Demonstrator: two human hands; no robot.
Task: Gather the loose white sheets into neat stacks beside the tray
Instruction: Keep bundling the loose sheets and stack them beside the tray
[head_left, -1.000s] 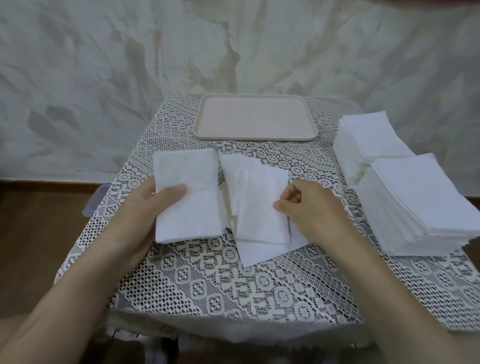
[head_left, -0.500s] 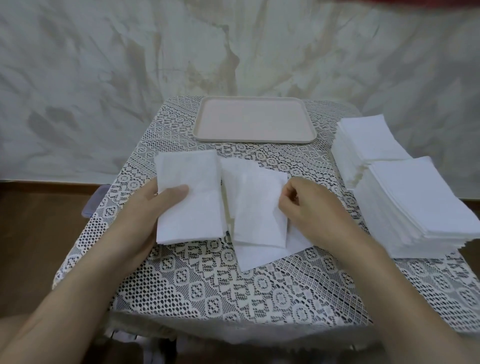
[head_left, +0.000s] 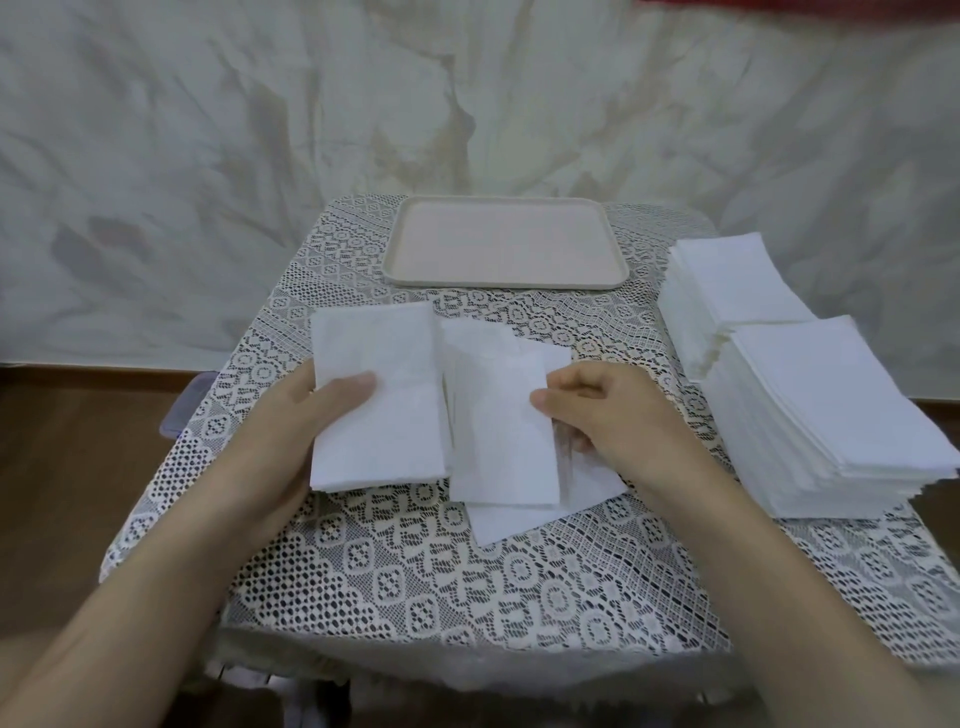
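Note:
A small pile of white sheets lies left of centre on the lace tablecloth. My left hand grips its left edge, thumb on top. Beside it a folded white sheet rests over other loose sheets. My right hand pinches that folded sheet's right edge with curled fingers. The empty beige tray sits at the far middle of the table. Two tall neat stacks of white sheets stand on the right, one farther and one nearer.
The lace-covered table ends just before my forearms. A wrinkled pale cloth backdrop hangs behind. A greyish plastic object sticks out under the table's left edge above the wooden floor.
My right hand has drawn the folded sheet slightly up and left, closer to the left pile. The left hand keeps its hold on the pile.

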